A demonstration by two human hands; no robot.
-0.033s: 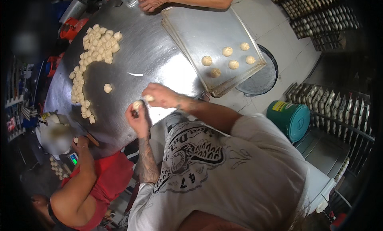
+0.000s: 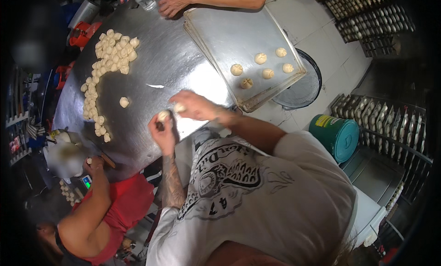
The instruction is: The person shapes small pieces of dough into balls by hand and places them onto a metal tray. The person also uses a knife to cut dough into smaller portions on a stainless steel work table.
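Note:
Over the near edge of the steel table, my left hand has its fingers curled round a pale dough ball. My right hand is just beside it, pinching a second dough piece by its fingertips. A single dough ball sits alone on the steel to the left of my hands. Further left, a long curved heap of dough balls covers part of the table. On the right, several dough balls with creased tops rest in spaced rows on a metal baking tray.
Across the table lie another person's forearm and hand, near a clear bottle. A co-worker in red stands at lower left beside a scale. Right of me are a green bucket and racks of trays.
Both my hands have shifted slightly to the right, carrying their dough pieces along. The dough on the table and tray stays in place.

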